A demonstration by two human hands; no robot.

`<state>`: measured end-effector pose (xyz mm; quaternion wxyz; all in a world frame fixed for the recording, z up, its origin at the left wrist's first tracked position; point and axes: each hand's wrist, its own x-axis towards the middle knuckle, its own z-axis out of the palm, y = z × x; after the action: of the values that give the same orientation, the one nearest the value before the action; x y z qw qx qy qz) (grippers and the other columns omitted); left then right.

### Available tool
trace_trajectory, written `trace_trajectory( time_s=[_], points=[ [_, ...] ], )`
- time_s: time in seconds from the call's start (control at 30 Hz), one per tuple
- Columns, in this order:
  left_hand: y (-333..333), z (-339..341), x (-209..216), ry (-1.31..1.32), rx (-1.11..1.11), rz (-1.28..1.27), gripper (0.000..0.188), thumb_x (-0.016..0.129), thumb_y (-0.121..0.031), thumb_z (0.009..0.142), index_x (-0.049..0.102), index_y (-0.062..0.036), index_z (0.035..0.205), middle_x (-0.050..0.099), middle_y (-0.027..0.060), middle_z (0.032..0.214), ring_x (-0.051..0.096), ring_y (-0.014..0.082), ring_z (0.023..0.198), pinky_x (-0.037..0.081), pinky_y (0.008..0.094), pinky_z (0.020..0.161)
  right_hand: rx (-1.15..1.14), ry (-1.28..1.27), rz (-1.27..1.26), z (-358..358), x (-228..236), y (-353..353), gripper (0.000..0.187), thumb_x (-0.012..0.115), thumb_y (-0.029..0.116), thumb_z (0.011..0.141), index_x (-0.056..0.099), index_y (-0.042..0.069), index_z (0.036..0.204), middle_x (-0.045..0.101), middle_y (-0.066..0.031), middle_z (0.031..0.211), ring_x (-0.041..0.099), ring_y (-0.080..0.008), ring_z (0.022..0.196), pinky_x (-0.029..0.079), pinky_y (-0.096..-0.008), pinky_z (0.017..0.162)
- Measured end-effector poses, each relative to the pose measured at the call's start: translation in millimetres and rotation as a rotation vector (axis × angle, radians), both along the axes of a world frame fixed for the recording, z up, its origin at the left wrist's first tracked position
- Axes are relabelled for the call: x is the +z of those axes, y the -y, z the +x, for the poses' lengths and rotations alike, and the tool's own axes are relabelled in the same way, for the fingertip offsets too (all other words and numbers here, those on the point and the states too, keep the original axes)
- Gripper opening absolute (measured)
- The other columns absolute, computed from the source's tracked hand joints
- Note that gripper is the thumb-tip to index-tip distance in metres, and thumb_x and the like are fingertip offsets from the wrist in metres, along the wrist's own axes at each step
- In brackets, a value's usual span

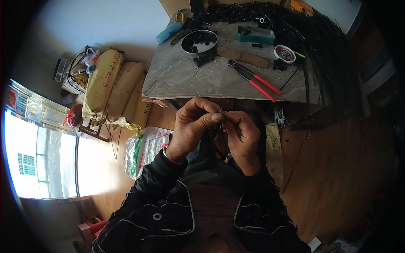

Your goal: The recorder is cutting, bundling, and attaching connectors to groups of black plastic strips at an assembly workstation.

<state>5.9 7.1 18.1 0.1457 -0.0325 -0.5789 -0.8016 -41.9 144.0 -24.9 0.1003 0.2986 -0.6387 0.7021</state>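
My left hand [190, 126] and my right hand [242, 137] meet in front of the table's near edge, fingertips almost touching. Thumb and forefinger of the left are pinched together, with a thin pointed tip sticking up beside them. The right is closed too, with a thin dark strand [217, 141] hanging below the fingers between the hands. What exactly the fingertips grip is too small to make out. Beyond them on the grey table [173, 71] lie cutting pliers [255, 80] with red handles, the nearest tool to my right hand.
A round metal bowl [184, 45] with black parts, a wooden strip [242, 57], a teal tray [255, 39] and a small white bowl [284, 60] stand on the table. Black parts [236, 14] and long black strands [333, 55] crowd its back and right. Yellow sacks [101, 82] lean at left.
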Motion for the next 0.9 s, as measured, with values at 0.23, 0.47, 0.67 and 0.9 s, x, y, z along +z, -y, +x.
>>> trace_trajectory(
  time_s=[0.23,0.47,0.67,0.9],
  points=[
    [-3,1,1,0.008,0.020,0.021,0.011,0.067,-0.001,0.086,0.058,-0.0037,0.092,0.065,0.0088,0.094,0.061,0.0131,0.082,0.051,0.0267,0.074,-0.017,-0.014,0.007,2,1,0,0.014,0.062,-0.009,0.086,0.063,-0.001,0.097,0.063,-0.0061,0.090,0.059,-0.0084,0.069,0.048,-0.0219,0.063],
    [-7,0,2,0.014,0.084,0.013,0.011,0.067,0.001,0.085,0.058,-0.0034,0.092,0.065,0.0079,0.093,0.060,0.0123,0.082,0.050,0.0269,0.074,-0.070,-0.063,0.052,2,0,0,0.020,0.066,-0.009,0.080,0.062,0.000,0.097,0.063,-0.0117,0.089,0.065,-0.0211,0.072,0.052,-0.0298,0.062],
    [-11,-1,5,-0.006,0.118,0.020,0.010,0.067,0.001,0.085,0.059,-0.0027,0.091,0.063,0.0050,0.089,0.059,0.0109,0.080,0.048,0.0250,0.074,-0.128,-0.144,0.107,4,4,0,0.021,0.067,-0.008,0.079,0.062,0.001,0.098,0.064,-0.0125,0.091,0.066,-0.0260,0.076,0.052,-0.0318,0.063],
    [-3,-4,3,0.070,0.144,0.007,0.008,0.065,-0.001,0.087,0.059,-0.0032,0.093,0.061,0.0017,0.087,0.058,0.0097,0.082,0.048,0.0246,0.075,-0.016,-0.125,0.088,2,9,-3,0.016,0.065,-0.002,0.084,0.062,0.002,0.099,0.065,-0.0128,0.094,0.065,-0.0284,0.079,0.051,-0.0343,0.066]
  ],
)
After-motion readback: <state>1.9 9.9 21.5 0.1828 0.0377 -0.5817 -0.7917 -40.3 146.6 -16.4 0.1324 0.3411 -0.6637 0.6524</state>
